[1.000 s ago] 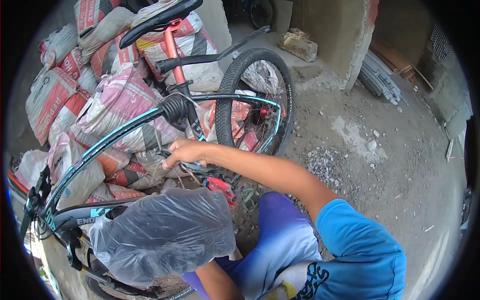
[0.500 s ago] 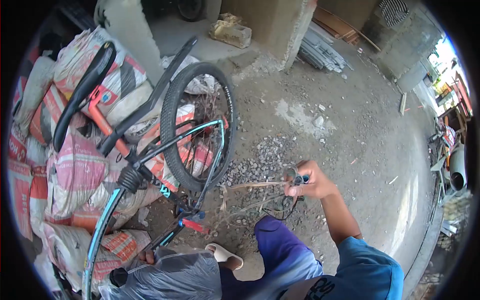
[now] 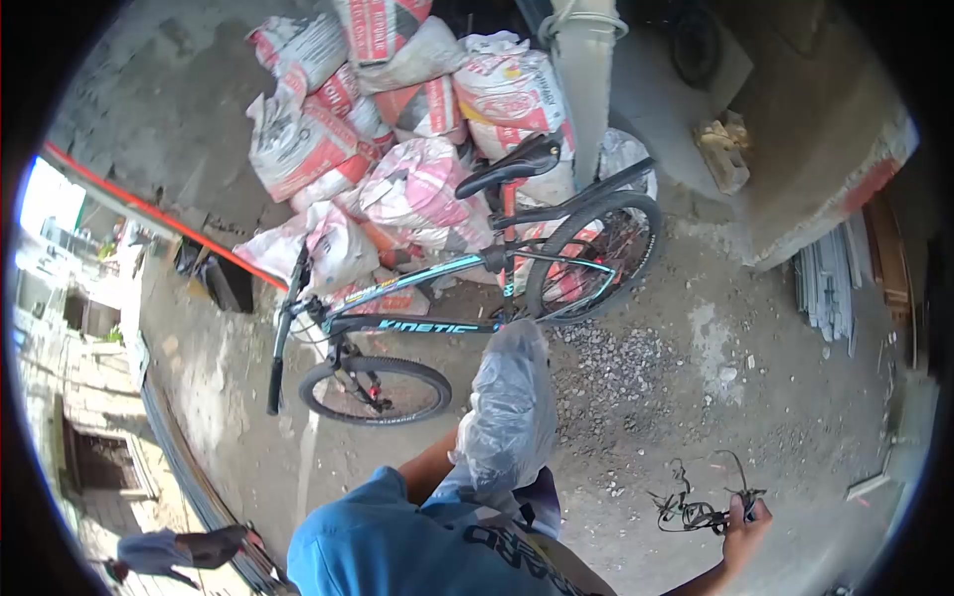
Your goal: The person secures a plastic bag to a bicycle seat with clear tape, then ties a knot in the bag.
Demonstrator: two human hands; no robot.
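My right hand (image 3: 745,531) is closed around a tangled bunch of thin dark wires or cords (image 3: 693,515), held out at the lower right; loops and loose ends stick out above the fingers. A crumpled clear plastic bag (image 3: 509,402) is in front of my body. My left forearm (image 3: 429,464) runs up behind the bag, which hides the hand and its fingers. Just beyond the bag stands a black and turquoise bicycle (image 3: 427,325), close to a pile of filled sacks.
Filled red-and-white sacks (image 3: 422,189) are heaped behind the bicycle, beside a concrete post (image 3: 581,89). Gravel (image 3: 616,382) is spread on the ground. Long grey strips (image 3: 825,288) lean at the right by a wall. Another person (image 3: 184,549) is at the lower left.
My view has swung left, so the whole bicycle and the sack pile now show. The wires are still in my right hand, now lower and farther right. The plastic bag is now raised in front of me.
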